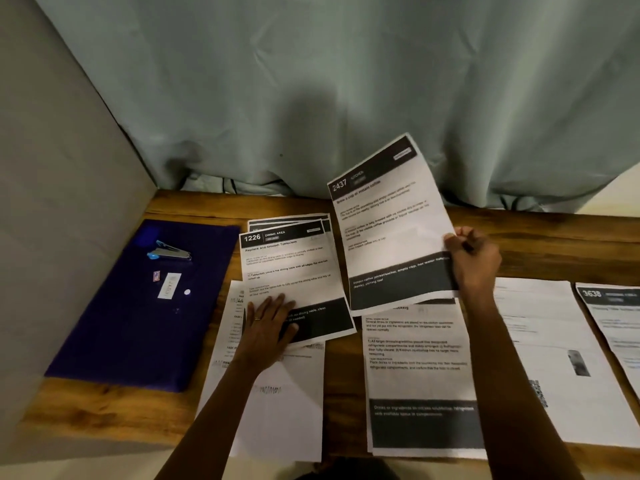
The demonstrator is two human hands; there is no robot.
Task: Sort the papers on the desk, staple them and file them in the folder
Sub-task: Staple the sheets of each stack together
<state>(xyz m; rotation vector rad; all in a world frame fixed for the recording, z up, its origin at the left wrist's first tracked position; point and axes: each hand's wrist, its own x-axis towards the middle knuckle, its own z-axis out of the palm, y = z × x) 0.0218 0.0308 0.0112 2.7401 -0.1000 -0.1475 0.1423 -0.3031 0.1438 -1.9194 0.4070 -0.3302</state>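
A pale green fabric curtain (346, 81) fills the upper half of the frame, its hem bunched on the back edge of a brown wooden desk (540, 237). A plain grey wall panel (52, 202) closes the left side.

A dark blue flat folder (138, 334) lies at the left of the desk. It carries a blue and silver stapler (169, 251), a small white box (169, 285) whose label is too blurred to read, and a white round dot (187, 292).

Printed white pages cover the centre and right. Just right of the folder is a fanned stack of black-headed sheets (294, 268), its top page reading "1226 DINING AREA, Replace and Smooth Tablecloth". A black-footed page (419, 368) lies at lower centre, a mostly blank white page (547, 341) beside it, and a page numbered 3638 (613, 323) at the right edge.

The left hand (270, 323), a ring on one finger, lies flat with fingers straight, pressing the stack's lower part. The right hand (474, 261) pinches the right edge of a raised, tilted sheet numbered 2437 (391, 230), headed "KITCHEN" and titled "Brew a cup of instant coffee". This sheet hides the top of the lower-centre page.
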